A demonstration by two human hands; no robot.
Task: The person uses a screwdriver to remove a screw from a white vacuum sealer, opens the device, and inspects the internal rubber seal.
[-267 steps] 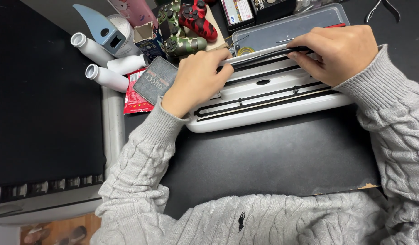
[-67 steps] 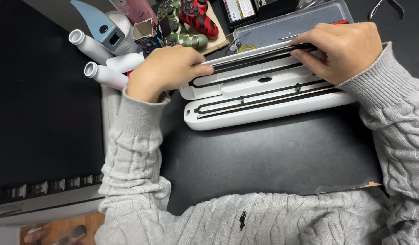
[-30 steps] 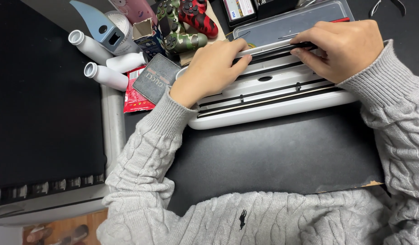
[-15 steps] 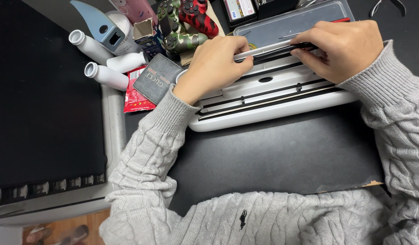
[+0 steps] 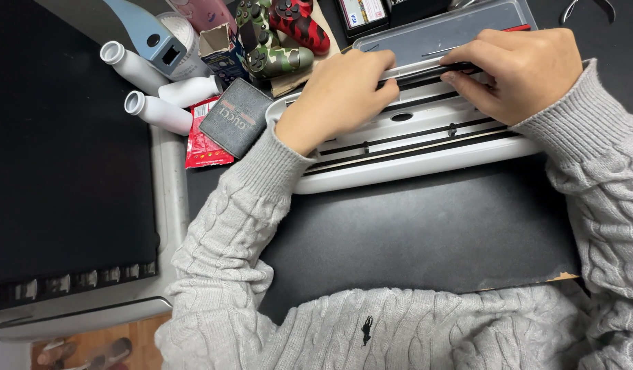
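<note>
Evidently the white sealer (image 5: 412,147) lay long-axis left to right — left hand (image 5: 340,96) pressing flat, fingers loosely curled; right hand (image 5: 518,72) pinching its black strip (image 5: 460,66).

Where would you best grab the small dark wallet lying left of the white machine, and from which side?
Take the wallet by its two long edges, coming from above and from its lower left. It lies flat and tilted on a red packet, so a pinch across its narrow width looks easiest. The left hand and the white machine crowd its right side, and white bottles stand beside its upper left.
</note>
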